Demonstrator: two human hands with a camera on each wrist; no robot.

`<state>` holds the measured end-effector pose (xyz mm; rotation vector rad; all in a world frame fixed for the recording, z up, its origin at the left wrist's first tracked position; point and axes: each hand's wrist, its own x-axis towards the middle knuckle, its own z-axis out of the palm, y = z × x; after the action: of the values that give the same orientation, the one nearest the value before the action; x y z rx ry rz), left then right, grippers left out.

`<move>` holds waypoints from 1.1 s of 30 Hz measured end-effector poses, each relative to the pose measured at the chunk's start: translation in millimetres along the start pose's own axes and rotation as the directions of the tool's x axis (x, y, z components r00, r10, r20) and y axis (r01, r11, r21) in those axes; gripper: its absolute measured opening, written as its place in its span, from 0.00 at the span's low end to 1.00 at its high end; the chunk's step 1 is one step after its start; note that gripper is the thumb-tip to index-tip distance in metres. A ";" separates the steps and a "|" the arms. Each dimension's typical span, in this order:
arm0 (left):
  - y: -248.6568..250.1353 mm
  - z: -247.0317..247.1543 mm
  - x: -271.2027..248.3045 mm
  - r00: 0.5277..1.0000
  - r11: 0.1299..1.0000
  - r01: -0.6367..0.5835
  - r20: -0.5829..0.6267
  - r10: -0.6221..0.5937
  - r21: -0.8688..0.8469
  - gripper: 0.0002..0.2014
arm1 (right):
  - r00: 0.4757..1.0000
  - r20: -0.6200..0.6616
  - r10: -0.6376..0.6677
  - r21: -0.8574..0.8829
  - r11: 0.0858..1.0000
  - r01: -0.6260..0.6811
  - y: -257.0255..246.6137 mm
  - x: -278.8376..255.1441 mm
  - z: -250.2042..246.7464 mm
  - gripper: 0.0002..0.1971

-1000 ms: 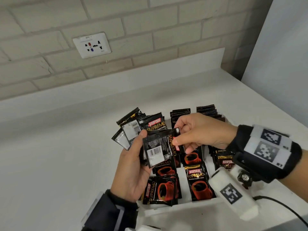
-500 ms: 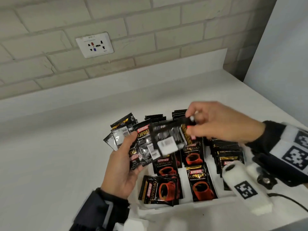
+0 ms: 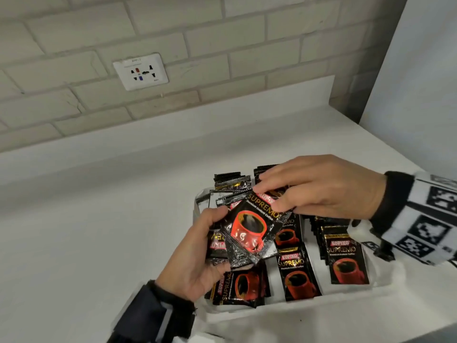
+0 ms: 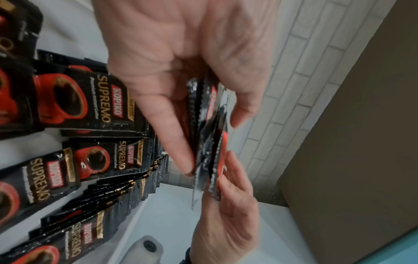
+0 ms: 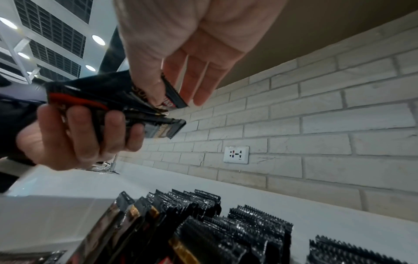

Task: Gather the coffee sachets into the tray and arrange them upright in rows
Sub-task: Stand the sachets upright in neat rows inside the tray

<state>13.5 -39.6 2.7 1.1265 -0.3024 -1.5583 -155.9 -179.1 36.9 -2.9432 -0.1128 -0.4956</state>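
A: While the left hand [image 3: 195, 263] grips a fanned stack of sachets [image 3: 217, 243] over the tray's 9 o'clock side, the right hand [image 3: 321, 186] pinches the top sachet [image 3: 249, 229] by its upper edge, cup face up. So both grips are closed on foil.

B: Where's the rest of the stock?

A: Mostly in the white tray [image 3: 296, 308] on the bench [image 3: 99, 231]. Rows of sachets [image 3: 346, 258] stand leaning back, running toward 12 o'clock. A few lie flatter at 6 o'clock, under the left palm.

B: Step in hand?

A: My read: adding the flipped sachet to the stack so all faces match, then seating the bundle in a row.

B: Tips?

A: Square the edges first; the fan is skewed, top sachet tilted toward 1 o'clock. Keep the pinch on the crimped seal, since foil looks slippery. Lower the bundle bottom edge first into a gap, likely the 9 o'clock row, and lean it on its neighbours.

B: Risks?

A: Loose thumb and the fan spills. Knocking the standing rows could domino them. How much room that row has, I cannot tell; the hands hide it.
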 end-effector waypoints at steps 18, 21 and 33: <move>-13.2 5.0 3.5 0.927 0.901 -0.333 -0.081 0.367 0.277 0.20 | 0.742 0.154 0.652 0.631 0.513 -0.582 -12.2 22.3 4.8 0.32; -11.0 4.7 2.1 0.921 0.897 -0.355 -0.065 0.384 0.261 0.14 | 0.757 0.116 0.643 0.607 0.557 -0.566 -15.6 30.7 5.2 0.30; 20.7 -23.4 -6.0 0.750 0.800 -0.574 -0.281 0.599 0.176 0.07 | 0.776 0.099 0.623 0.627 0.566 -0.535 -14.2 48.8 -3.1 0.20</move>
<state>44.1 -32.7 8.4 1.1799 -0.4483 -0.7883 -112.3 -163.2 57.9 -2.0833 0.5928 -0.4300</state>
